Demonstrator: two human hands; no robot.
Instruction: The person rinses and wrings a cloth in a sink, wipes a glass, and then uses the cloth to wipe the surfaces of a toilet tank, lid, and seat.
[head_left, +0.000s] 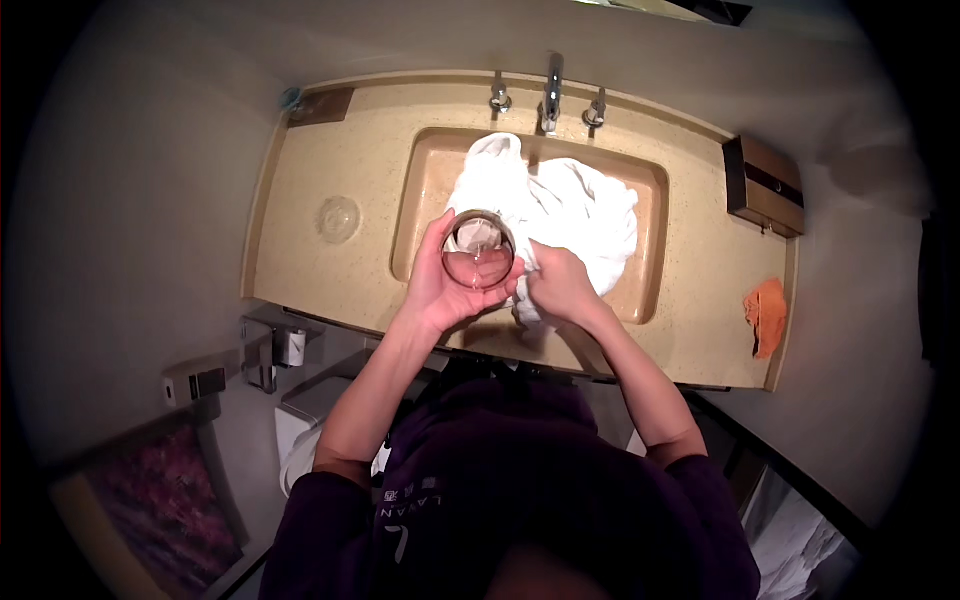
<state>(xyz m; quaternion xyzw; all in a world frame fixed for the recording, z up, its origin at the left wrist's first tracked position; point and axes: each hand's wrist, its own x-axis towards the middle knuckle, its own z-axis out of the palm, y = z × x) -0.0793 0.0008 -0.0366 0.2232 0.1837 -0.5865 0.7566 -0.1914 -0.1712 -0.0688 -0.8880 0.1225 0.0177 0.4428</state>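
My left hand (450, 289) cups a clear drinking glass (478, 249) over the front part of the sink, its round mouth facing up. Something pale shows inside or through the glass; I cannot tell which. Just right of it, my right hand (561, 279) is closed on a bunched part of a white towel (585, 217). The rest of the towel lies heaped in the rectangular sink basin (651, 247), and one fold rises toward the back rim.
A chrome faucet (552, 94) stands behind the basin between two handles. Another clear glass (337, 220) is on the left counter. An orange cloth (766, 319) and a brown box (765, 184) sit at the right. A dark tray (321, 106) occupies the back left corner.
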